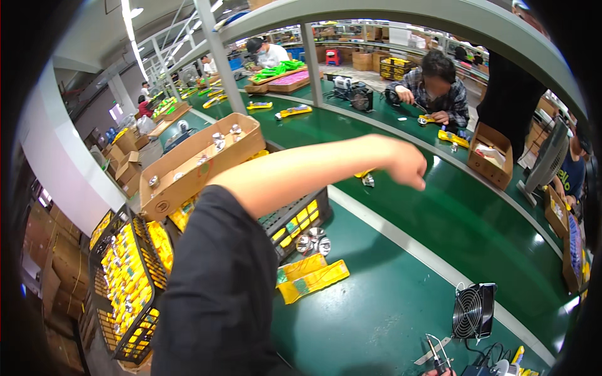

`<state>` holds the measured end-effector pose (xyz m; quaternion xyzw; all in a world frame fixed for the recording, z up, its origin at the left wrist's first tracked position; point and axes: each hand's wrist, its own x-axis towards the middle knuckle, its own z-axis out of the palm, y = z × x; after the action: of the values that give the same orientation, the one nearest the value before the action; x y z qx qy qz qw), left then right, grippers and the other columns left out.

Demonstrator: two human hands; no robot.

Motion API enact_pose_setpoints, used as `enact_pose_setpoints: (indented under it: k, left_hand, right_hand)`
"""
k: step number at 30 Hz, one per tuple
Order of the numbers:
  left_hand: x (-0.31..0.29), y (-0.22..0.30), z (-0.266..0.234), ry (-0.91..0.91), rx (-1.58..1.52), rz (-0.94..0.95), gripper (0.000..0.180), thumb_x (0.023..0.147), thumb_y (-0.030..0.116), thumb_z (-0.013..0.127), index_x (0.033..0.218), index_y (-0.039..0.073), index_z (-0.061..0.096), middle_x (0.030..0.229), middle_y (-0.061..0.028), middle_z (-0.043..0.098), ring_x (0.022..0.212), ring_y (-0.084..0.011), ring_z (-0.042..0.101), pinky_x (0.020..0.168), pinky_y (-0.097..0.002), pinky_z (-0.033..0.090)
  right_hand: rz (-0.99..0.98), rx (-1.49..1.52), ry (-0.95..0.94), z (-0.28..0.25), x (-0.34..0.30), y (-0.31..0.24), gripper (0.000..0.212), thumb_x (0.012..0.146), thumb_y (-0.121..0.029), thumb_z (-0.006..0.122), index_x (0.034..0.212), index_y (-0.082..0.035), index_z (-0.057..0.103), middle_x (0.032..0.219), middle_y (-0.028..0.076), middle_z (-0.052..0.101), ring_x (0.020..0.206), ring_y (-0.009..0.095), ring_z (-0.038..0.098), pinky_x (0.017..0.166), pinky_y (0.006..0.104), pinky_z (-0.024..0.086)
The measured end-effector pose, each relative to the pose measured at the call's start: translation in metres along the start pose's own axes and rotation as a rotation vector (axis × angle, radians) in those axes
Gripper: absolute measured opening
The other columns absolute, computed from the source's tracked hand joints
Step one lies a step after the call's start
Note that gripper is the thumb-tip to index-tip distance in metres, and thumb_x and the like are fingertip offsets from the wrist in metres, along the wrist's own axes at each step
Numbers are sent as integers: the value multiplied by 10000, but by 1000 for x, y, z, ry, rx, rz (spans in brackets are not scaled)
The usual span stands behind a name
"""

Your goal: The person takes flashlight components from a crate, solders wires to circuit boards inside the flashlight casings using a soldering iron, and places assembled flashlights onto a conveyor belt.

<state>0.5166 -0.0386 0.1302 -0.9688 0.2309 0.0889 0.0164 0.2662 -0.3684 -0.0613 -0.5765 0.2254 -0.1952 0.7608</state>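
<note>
Green fills much of the frame: our table (376, 319) at lower center, a belt (476, 210) beyond. We hold our left hand (407, 164) over the belt, right of upper center, fingers curled; whether its grip is clamped on anything, we cannot tell. Yellow casings (316, 281) lie near center, below shiny reflectors (313, 240). Our right hand (439, 372) barely shows at lower right by a slim tool (437, 352), grip unclear.

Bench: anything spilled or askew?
Small specks are scattered on the bench, left of the fan; possibly debris, but too small to identify. Nothing else there stands out.
</note>
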Motion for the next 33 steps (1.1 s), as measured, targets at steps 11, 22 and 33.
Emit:
enact_pose_setpoints:
  k: [11,22,33]
  left_hand:
    - [-246,128,193,-19,37,-520,546,714,292,619,1125,-9,425,966,-150,493,910,-277,505,693,-376,462]
    - [-213,182,208,468,-521,-376,573,733,395,626,1142,32,455,938,-132,520,858,-292,511,742,-374,419]
    - [-179,52,234,886,-720,-1051,248,810,186,545,939,-19,597,554,-84,560,489,-180,543,494,-308,419]
  right_hand:
    - [2,142,-24,-5,-7,2,165,807,-135,468,875,15,456,709,91,457,582,161,439,479,236,358]
    - [-133,79,33,-1,-3,-2,172,838,-160,454,816,10,468,630,57,451,509,115,412,434,199,322]
    - [-95,115,-3,1,-8,-5,139,818,-142,475,848,-7,471,652,63,455,536,134,432,445,210,334]
